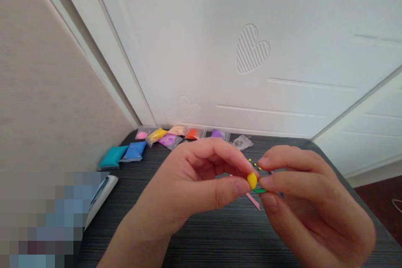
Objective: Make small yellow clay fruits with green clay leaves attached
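Between the thumb and index finger of my left hand (184, 186) is a small rounded piece of yellow modelling clay (252, 181). My right hand (317, 194) is closed in a pinch on a thin green clay piece (259, 191), right against the yellow one. Whether the two pieces are joined, I cannot tell. Below and behind the fingers, a flat pink tool (253, 201) lies on the table, partly covered by my left hand. Several tiny yellow and green bits (255, 165) lie just beyond my fingertips.
Along the dark table's (201, 238) back edge lie clay packets, among them teal (113, 157), blue (134, 151), yellow (157, 135) and orange (191, 134). A crumpled clear bag (241, 142) is at their right. A white-edged object (108, 190) stands at left. White panels (201, 50) rise behind.
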Demonstrator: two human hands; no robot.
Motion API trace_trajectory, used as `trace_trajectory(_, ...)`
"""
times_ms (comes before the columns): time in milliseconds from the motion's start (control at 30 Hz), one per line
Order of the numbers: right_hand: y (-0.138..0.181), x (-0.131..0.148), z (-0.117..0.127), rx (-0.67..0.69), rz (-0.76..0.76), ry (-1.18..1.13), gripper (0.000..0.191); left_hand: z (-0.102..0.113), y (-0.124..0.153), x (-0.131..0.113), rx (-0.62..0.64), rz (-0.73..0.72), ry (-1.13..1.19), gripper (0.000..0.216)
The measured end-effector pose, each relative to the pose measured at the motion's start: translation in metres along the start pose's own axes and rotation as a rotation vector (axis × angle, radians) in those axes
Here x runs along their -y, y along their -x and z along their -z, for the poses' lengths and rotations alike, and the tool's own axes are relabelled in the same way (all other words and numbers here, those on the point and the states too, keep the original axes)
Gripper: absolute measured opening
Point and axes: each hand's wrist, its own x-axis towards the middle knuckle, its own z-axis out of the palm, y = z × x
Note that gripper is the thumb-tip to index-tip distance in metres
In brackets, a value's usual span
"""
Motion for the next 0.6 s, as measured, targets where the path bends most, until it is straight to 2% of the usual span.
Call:
trace_trajectory(100, -0.0008, -0.0015, 0.0002, -0.01, 0.035, -0.022, 0.027, 0.0017, 0.0011, 0.0039, 0.03, -0.055, -0.007, 0.021)
trace_trajectory(600, -0.003, -0.0027, -0.0005, -0.005, 0.067, 0.008, 0.027, 0.0008, -0.0013, 0.0043, 0.018, -0.072, -0.02, 0.022)
